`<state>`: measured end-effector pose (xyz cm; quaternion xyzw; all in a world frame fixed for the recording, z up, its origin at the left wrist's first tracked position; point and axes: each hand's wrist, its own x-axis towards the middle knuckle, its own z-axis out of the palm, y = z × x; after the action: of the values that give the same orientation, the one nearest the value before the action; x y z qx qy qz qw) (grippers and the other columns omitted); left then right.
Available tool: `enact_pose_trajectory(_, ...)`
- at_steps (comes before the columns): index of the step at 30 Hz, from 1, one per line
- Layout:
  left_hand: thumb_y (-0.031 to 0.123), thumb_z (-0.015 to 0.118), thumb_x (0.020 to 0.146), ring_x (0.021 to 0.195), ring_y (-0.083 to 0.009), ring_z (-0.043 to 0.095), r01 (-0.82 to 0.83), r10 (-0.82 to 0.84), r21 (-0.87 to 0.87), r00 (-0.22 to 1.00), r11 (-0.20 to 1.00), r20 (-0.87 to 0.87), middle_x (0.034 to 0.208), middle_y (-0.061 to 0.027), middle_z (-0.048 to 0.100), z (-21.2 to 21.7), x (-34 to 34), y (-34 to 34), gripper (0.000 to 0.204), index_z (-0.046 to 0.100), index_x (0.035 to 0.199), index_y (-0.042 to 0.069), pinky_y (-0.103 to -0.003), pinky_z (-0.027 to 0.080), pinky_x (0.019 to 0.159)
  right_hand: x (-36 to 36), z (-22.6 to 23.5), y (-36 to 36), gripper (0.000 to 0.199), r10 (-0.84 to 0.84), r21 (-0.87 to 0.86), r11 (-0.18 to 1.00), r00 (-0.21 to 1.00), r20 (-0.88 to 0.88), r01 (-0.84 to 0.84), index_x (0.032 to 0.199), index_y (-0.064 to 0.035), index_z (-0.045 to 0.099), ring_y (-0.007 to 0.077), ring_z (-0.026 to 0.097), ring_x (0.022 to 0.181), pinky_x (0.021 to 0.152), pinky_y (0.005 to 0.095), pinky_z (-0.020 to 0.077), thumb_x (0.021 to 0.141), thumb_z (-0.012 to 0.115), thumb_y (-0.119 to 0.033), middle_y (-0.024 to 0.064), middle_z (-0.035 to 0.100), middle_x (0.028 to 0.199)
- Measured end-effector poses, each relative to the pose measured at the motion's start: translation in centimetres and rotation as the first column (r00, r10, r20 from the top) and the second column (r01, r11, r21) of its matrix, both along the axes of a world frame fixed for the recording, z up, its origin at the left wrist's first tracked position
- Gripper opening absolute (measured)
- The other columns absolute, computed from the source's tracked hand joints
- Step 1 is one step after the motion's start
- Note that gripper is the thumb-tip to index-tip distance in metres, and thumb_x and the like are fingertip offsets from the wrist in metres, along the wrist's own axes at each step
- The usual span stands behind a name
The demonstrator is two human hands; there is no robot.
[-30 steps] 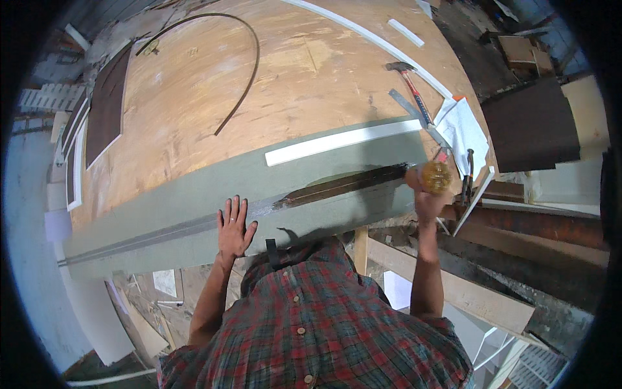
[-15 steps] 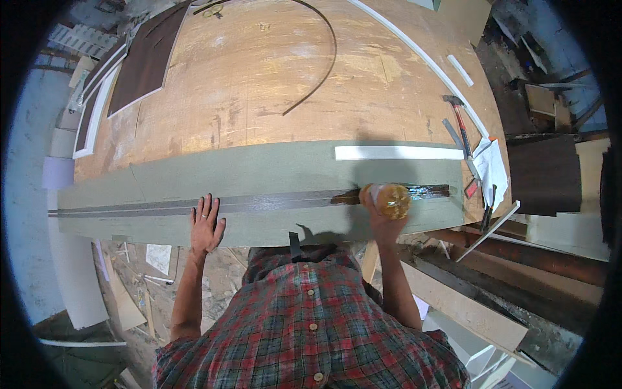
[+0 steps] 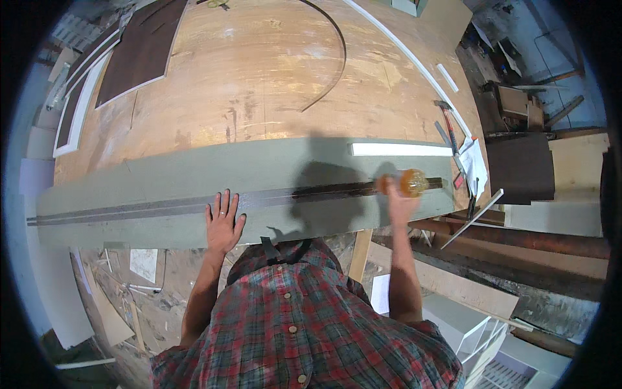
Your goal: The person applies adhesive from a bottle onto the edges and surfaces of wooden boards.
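Note:
A long grey-green board [image 3: 162, 178] lies across the near edge of a big plywood table [image 3: 259, 84]. A dark groove strip [image 3: 129, 211] runs along its length. My left hand [image 3: 223, 223] rests flat on the board, fingers spread, just below the strip. My right hand [image 3: 400, 201] grips a round amber bottle [image 3: 411, 183], held tipped over the strip near the board's right end. The strip looks darker and wet from the middle to the bottle.
A white slat [image 3: 398, 149] lies on the board's far right edge. A hammer [image 3: 447, 120], papers [image 3: 473, 165] and small tools sit at the table's right edge. Dark panels [image 3: 146, 52] lie far left, a thin curved strip [image 3: 330, 65] mid-table. Rusty pipes [image 3: 518, 236] run lower right.
The view has swung so the board sits level. My right hand with the bottle has stayed near the right end of the strip; my left hand stays flat on the board.

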<state>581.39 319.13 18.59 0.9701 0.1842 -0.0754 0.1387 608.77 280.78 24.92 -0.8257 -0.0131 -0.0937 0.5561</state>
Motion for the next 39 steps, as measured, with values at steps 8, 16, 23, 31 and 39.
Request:
enact_pose_trajectory(8, 0.045, 0.043, 0.099, 0.149, -0.0351, 0.018, 0.027, -0.030, 0.054, 0.998, 0.998, 0.063, 0.162, -0.0113, 0.022, -0.2, 0.1, 0.2, 0.063, 0.033, 0.154, 0.015, -0.060, 0.011, 0.117, -7.7, -1.1, 9.1, 0.039, 0.441, 0.691, 0.689, 0.883, -0.160, -0.219, 0.117, -0.0064, 0.060, 0.0215, 0.064, 0.098, 0.086, 0.0351, 0.0532, 0.084, 0.075, -0.022, 0.0077, 0.066, 0.108)
enact_pose_trajectory(16, 0.042, 0.044, 0.099, 0.148, -0.0382, 0.021, 0.045, -0.051, 0.064, 0.994, 0.997, 0.095, 0.161, -0.0132, 0.025, -0.2, 0.8, -0.5, 0.062, 0.035, 0.153, 0.012, -0.060, 0.012, 0.117, -8.8, -5.1, 10.2, 0.050, 0.486, -0.141, 0.870, 0.871, 0.073, -0.473, 0.121, -0.0094, 0.059, 0.0244, 0.065, 0.102, 0.088, 0.0388, 0.0544, 0.077, 0.080, -0.024, 0.0075, 0.066, 0.111)
enact_pose_trajectory(23, 0.042, 0.043, 0.099, 0.148, -0.0393, 0.020, 0.014, -0.018, 0.055, 0.997, 0.998, 0.072, 0.161, -0.0143, 0.025, -0.4, 0.7, -0.9, 0.063, 0.034, 0.153, 0.012, -0.061, 0.011, 0.116, 0.3, -2.5, -4.8, 0.018, 0.067, -0.073, 0.995, 0.994, 0.086, -0.061, 0.108, -0.0090, 0.064, 0.0211, 0.068, 0.087, 0.082, 0.0381, 0.0568, 0.091, 0.067, -0.015, 0.0031, 0.067, 0.101)
enact_pose_trajectory(31, 0.042, 0.043, 0.099, 0.149, -0.0390, 0.018, 0.031, -0.034, 0.054, 0.999, 0.998, 0.041, 0.162, -0.0144, 0.023, -0.2, 0.8, -0.4, 0.063, 0.033, 0.154, 0.012, -0.061, 0.011, 0.116, -9.3, -1.1, 10.0, 0.051, 0.409, 0.007, 0.911, 0.901, -0.144, -0.412, 0.113, -0.0086, 0.061, 0.0272, 0.066, 0.106, 0.089, 0.0377, 0.0536, 0.068, 0.084, -0.016, 0.0098, 0.067, 0.111)
enact_pose_trajectory(39, 0.043, 0.045, 0.098, 0.147, -0.0372, 0.022, 0.019, -0.027, 0.107, 0.997, 0.994, 0.073, 0.161, -0.0130, 0.025, -0.7, 0.2, -0.3, 0.062, 0.035, 0.153, 0.014, -0.061, 0.016, 0.115, -6.0, -7.2, 3.8, 0.037, 0.477, 0.053, 0.878, 0.860, -0.181, -0.476, 0.121, -0.0096, 0.059, 0.0271, 0.065, 0.106, 0.091, 0.0425, 0.0528, 0.087, 0.068, -0.023, 0.0071, 0.063, 0.116)
